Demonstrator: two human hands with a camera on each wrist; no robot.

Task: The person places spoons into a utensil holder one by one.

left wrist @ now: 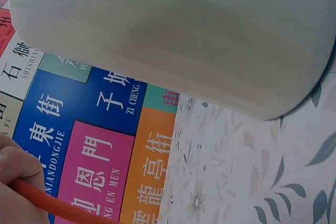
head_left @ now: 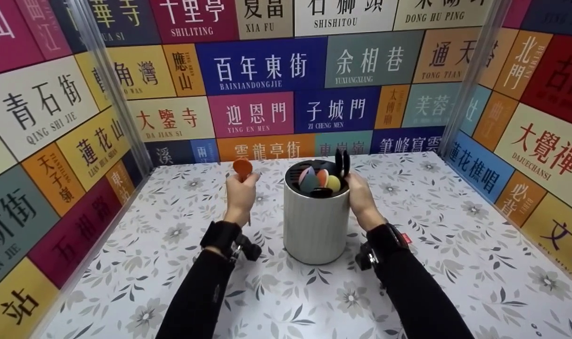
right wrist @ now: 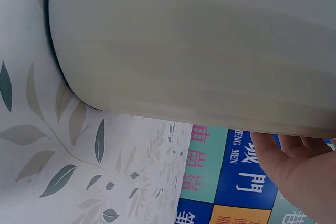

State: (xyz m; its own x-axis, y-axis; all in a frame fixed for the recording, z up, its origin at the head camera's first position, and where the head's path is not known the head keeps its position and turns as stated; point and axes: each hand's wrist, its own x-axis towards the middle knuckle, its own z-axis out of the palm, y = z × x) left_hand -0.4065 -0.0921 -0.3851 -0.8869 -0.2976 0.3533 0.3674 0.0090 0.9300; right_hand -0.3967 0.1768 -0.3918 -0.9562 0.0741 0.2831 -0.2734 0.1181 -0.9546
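Observation:
My left hand (head_left: 241, 195) grips an orange spoon (head_left: 242, 165) by its handle, the round head up above the fist and the handle's end showing below. In the left wrist view the orange handle (left wrist: 58, 204) comes out from curled fingers (left wrist: 18, 169). To the right of that hand, an off-white ribbed utensil holder (head_left: 316, 226) stands upright on the table. My right hand (head_left: 363, 200) holds its upper right side, fingers curving behind the wall in the right wrist view. Colourful rounded utensil heads (head_left: 309, 181) and black utensils (head_left: 342, 162) stick out of its dark slotted top.
A white tabletop (head_left: 352, 296) with a grey leaf and flower print carries the holder. Walls covered with coloured place-name signs (head_left: 262, 66) stand at the back and both sides, with clear corner posts (head_left: 477, 61). A black camera mount (head_left: 250, 249) hangs from the left wrist.

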